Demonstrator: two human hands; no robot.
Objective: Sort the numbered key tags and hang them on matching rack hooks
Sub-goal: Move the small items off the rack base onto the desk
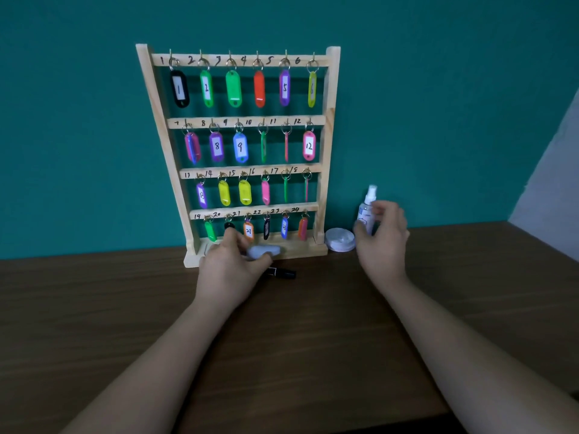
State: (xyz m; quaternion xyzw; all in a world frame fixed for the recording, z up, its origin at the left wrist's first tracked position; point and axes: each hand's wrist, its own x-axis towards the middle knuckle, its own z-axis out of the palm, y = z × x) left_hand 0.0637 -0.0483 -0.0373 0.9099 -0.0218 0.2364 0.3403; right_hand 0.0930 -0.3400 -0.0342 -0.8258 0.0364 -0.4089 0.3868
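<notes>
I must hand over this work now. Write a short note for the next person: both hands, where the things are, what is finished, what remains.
Left hand: grips a pale wad at the rack's foot; blurred.
Right hand: at the spray bottle; grip unclear.
Rack: upright on the table; each of its 24 hooks carries one of the key tags. A marker lies in front.
Done: hanging, apparently.
Left: several tags hang edge-on or blank side out, so verify their numbers.

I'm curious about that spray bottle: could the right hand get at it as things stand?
Probably yes. The right hand is right beside the spray bottle, with nothing between them; the round white thing sits lower, to its left. Blur hides whether hand and bottle touch.
</notes>
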